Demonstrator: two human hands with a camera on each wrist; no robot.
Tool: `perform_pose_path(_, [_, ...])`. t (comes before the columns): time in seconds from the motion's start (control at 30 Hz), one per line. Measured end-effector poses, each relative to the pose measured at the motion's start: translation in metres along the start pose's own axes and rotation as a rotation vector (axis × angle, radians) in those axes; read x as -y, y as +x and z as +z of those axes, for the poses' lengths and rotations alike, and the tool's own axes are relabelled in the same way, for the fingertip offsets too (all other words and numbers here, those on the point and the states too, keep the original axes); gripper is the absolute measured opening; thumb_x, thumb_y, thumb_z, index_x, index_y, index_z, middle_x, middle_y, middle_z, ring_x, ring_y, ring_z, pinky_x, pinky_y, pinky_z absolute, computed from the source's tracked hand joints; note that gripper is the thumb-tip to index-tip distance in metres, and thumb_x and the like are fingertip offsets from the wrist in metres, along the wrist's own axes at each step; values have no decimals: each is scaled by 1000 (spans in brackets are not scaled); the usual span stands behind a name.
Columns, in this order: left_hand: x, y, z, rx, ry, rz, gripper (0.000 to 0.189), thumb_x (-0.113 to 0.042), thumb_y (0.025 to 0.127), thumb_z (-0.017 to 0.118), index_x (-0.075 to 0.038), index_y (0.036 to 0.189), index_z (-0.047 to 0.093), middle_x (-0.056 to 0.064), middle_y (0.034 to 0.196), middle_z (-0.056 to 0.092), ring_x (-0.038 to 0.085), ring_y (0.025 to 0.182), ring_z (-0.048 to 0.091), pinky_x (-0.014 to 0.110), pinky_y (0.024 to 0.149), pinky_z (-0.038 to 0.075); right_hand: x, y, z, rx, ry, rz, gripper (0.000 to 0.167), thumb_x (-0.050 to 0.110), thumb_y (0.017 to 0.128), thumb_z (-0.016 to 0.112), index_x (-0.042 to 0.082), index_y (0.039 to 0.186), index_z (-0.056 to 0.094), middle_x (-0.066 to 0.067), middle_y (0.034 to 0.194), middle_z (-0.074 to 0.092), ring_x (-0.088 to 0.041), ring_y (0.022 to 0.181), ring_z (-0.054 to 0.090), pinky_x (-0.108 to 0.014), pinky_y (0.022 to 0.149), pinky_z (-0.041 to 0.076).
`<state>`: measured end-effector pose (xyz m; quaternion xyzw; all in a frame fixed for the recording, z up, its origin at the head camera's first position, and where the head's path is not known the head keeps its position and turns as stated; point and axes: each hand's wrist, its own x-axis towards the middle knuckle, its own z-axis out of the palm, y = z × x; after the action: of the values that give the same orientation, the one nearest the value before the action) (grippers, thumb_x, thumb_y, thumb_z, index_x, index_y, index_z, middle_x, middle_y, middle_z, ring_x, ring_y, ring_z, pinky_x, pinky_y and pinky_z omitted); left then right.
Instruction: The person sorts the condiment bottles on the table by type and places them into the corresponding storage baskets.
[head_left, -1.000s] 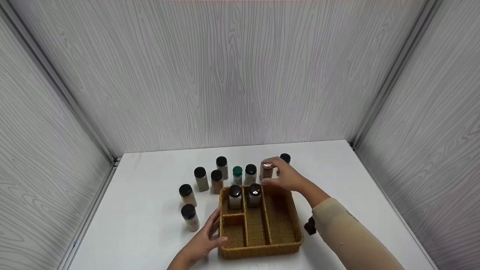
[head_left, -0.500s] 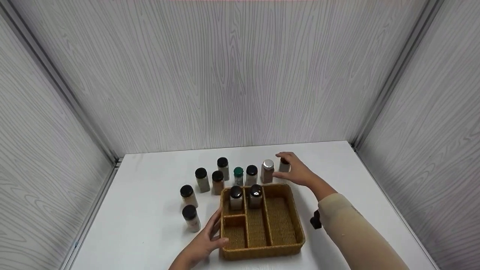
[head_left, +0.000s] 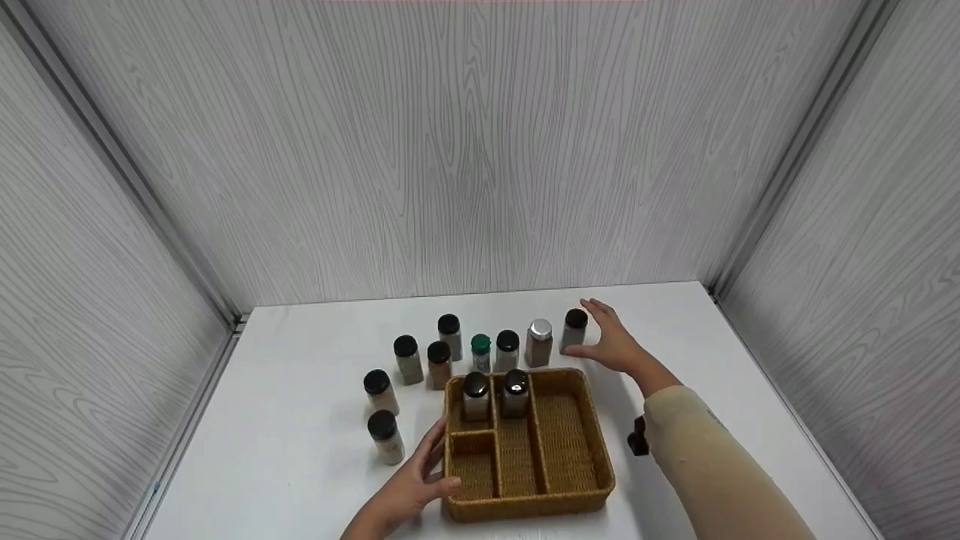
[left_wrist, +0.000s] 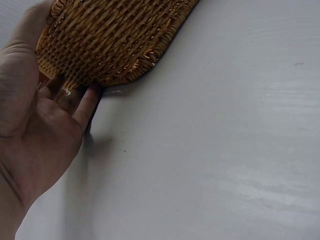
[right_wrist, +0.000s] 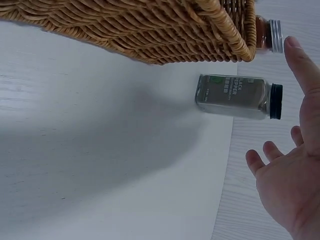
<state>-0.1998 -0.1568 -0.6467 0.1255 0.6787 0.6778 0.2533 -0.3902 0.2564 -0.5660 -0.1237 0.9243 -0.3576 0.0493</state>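
My right hand (head_left: pixel 615 349) reaches beside a black-capped pepper jar (head_left: pixel 574 331) at the back right, thumb and fingers spread apart. In the right wrist view the pepper jar (right_wrist: pixel 235 96) stands clear of this hand (right_wrist: pixel 295 175), a gap showing between them. A brown woven basket (head_left: pixel 551 499) with several compartments sits at the front. My left hand (head_left: pixel 409 487) holds its front left corner, thumb at the rim and fingers along the side. The left wrist view has those fingers (left_wrist: pixel 86 107) against the wicker, their tips partly hidden. Two dark-capped jars, one left (head_left: pixel 475 397) and one right (head_left: pixel 515 394), stand inside the basket.
Behind the basket stand a silver-capped jar (head_left: pixel 539 343), a green-capped jar (head_left: pixel 481 352) and several black-capped ones. Two more jars, a nearer one (head_left: pixel 386 437) and a farther one (head_left: pixel 381 392), are left of the basket. A small black object (head_left: pixel 637 437) shows by the right sleeve.
My right hand has left the silver-capped jar and moved right to the pepper jar, its fingers spreading. The left hand stays at the basket's corner.
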Motion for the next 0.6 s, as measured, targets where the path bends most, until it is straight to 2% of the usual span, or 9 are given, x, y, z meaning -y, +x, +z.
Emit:
perform_pose_path(0.1, [0,-1,1,-4,0,7,97,-20,109,67,-24,176,-4,21,184,-1,49,169,4,62,135,28,-5,1,1,3,19,24,111,38,94,87,12,175,17,-22,182,7,-49,168,13,-69,134,25])
perform_pose_path(0.27, [0,-3,4,-8,-9,8,97,-19,109,67,-25,177,-3,20,184,-1,48,170,4,62,135,29,-7,3,2,3,49,39,106,28,97,84,12,175,14,-24,182,7,-49,168,13,-67,135,24])
perform_pose_path(0.43, [0,-2,4,-11,10,20,97,-22,109,67,-24,177,-3,21,184,1,49,170,5,63,134,29,-5,5,3,23,45,32,95,20,104,75,9,175,13,-25,182,8,-49,167,15,-66,135,24])
perform_pose_path(0.6, [1,-2,5,-14,14,17,97,-24,109,68,-25,177,-2,20,184,2,48,170,7,63,134,30,-5,7,5,37,23,9,85,14,109,66,7,175,12,-27,181,8,-49,169,9,-66,137,17])
